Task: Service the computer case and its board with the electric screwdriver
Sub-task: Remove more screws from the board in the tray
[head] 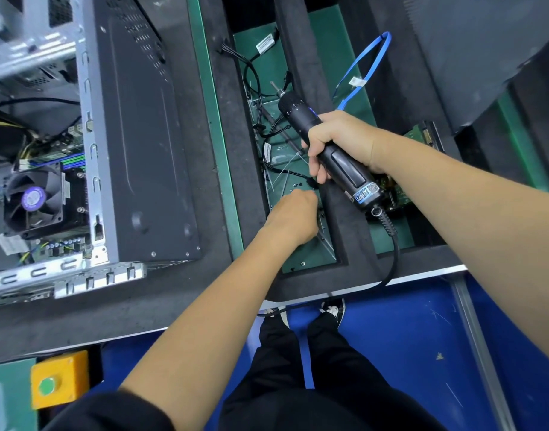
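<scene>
The right hand (338,141) is wrapped round the barrel of the electric screwdriver (326,150), bit end raised and pointing away, clear of any work. The left hand (293,217) reaches into the green-floored tray compartment (310,253), knuckles up and fingers curled beneath; it is probably pinching a loose screw (299,184) from the scatter there, though the fingertips are hidden. The computer case (136,135) stands well apart at the left, side open, its board (58,244) and cooler fan (33,199) exposed. Judgement: the step is fetching a fastener. The person should secure one screw only, seat it on the bit, and keep the cord (394,259) off the tray edge.
</scene>
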